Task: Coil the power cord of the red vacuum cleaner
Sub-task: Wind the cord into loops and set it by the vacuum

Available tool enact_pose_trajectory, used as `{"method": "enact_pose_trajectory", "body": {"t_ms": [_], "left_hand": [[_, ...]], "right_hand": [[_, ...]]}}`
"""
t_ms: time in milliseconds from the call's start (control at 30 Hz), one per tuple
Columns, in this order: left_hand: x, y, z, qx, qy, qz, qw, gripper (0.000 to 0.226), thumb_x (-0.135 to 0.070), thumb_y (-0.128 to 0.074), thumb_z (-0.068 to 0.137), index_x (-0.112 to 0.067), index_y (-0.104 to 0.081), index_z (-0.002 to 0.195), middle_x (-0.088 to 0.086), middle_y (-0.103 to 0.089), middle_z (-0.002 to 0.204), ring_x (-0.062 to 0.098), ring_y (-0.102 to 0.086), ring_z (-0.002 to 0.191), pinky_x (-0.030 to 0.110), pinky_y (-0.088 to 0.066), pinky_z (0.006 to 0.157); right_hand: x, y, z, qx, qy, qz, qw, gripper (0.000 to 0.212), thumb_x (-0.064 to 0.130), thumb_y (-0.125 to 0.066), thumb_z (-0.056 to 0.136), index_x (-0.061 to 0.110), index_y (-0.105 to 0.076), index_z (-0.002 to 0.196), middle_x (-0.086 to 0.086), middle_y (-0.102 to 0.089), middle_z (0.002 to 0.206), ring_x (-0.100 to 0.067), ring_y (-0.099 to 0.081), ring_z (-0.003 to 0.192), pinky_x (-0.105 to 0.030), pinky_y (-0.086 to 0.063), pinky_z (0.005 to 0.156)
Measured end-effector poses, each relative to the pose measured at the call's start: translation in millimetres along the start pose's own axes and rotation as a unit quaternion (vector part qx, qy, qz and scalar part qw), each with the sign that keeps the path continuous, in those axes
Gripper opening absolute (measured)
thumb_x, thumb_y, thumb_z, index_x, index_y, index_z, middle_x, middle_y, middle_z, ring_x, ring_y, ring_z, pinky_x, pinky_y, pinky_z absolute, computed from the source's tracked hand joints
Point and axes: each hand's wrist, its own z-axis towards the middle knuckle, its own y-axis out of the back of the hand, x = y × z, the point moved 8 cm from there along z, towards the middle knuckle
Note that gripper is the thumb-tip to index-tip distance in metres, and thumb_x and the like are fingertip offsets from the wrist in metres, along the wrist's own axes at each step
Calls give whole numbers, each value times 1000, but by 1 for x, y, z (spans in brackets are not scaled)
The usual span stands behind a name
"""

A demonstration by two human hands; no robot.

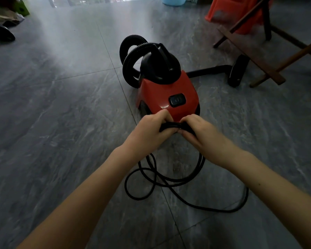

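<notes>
The red vacuum cleaner [166, 94] stands on the grey tiled floor at mid-frame, with a black top, a ribbed black hose [131, 54] looped at its left and a black switch on its near face. Just in front of it, my left hand [149, 131] and my right hand [199, 133] are side by side, both closed around a bundle of the black power cord [169, 180]. Several loops hang from my hands down to the floor. One loose length trails off to the right and curves back near my right forearm.
A black wand and floor nozzle [238, 71] lie right of the vacuum. A wooden folding frame [269, 56] and an orange plastic stool [241, 13] stand at the back right. A blue tub [172, 0] is at the top. Bags and clutter [4, 20] lie far left.
</notes>
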Motion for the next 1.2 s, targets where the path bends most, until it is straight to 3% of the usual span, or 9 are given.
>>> {"method": "enact_pose_trajectory", "body": {"t_ms": [100, 267, 367, 467, 533, 633, 800, 967, 1200], "left_hand": [[12, 3, -1, -14, 68, -111, 991, 13, -21, -78, 80, -15, -66, 80, -1, -70, 75, 14, -68, 70, 29, -57, 65], [38, -20, -18, 106, 192, -186, 958, 20, -20, -74, 84, -5, -65, 74, -1, -61, 66, 4, -56, 62, 13, -45, 63], [38, -17, -21, 124, 184, -213, 952, 18, -22, -73, 86, -5, -71, 81, 6, -73, 72, 15, -68, 69, 23, -55, 73], [31, -5, -17, 101, 178, -266, 942, 12, -16, -69, 89, -6, -71, 83, 3, -67, 57, 17, -65, 53, 43, -61, 77], [23, -4, -15, 114, 165, -286, 937, 16, -17, -62, 93, -4, -68, 85, 1, -57, 51, 10, -52, 41, 44, -61, 71], [18, -5, -15, 150, 177, -349, 908, 31, -27, -47, 100, -5, -64, 87, -1, -39, 55, 8, -35, 42, 25, -50, 50], [16, -12, -10, 186, 167, -229, 941, 34, -27, -42, 104, -5, -60, 83, -8, -37, 56, 6, -32, 47, 19, -31, 45], [5, -13, -1, 207, 142, -189, 949, 33, -26, -46, 102, -18, -60, 74, -9, -41, 56, 5, -37, 46, 19, -33, 46], [-7, -15, 5, 184, 79, -148, 968, 27, -27, -54, 99, -19, -65, 76, 0, -50, 58, 7, -49, 48, 21, -44, 49]], "right_hand": [[-3, 0, -2, -23, -12, 44, 999, 27, 36, -44, 97, 13, -55, 105, 5, -51, 93, -6, -52, 81, -16, -42, 71], [-15, 9, -4, -73, -25, 60, 995, 6, 18, -49, 100, 13, -53, 103, 8, -50, 94, 7, -50, 87, -6, -37, 75], [-22, 7, -10, -86, -50, 55, 994, 17, 25, -46, 100, 12, -55, 107, 4, -53, 97, -3, -52, 85, -11, -41, 74], [-29, 4, -13, -89, -79, 72, 990, 21, 30, -44, 100, 15, -54, 108, 6, -53, 93, -4, -53, 83, -14, -40, 69], [-32, 4, -12, -88, -85, 100, 987, 20, 30, -45, 100, 15, -55, 107, 7, -55, 90, -4, -53, 81, -15, -39, 67], [-35, 8, -12, -71, -78, 103, 989, 17, 35, -52, 96, 20, -58, 99, 3, -59, 85, -8, -54, 80, -19, -40, 67], [-19, 10, -9, 16, -16, 4, 1000, 16, 28, -68, 87, 21, -67, 102, 7, -65, 87, -11, -57, 86, -23, -46, 72], [-8, 11, -2, 81, -77, 262, 959, 9, 11, -67, 90, 5, -64, 96, -9, -66, 73, -20, -67, 66, -30, -56, 60], [4, 7, 0, 96, -59, 278, 954, 11, 18, -65, 92, 7, -67, 88, -4, -53, 65, -10, -49, 60, -25, -39, 57]]}}
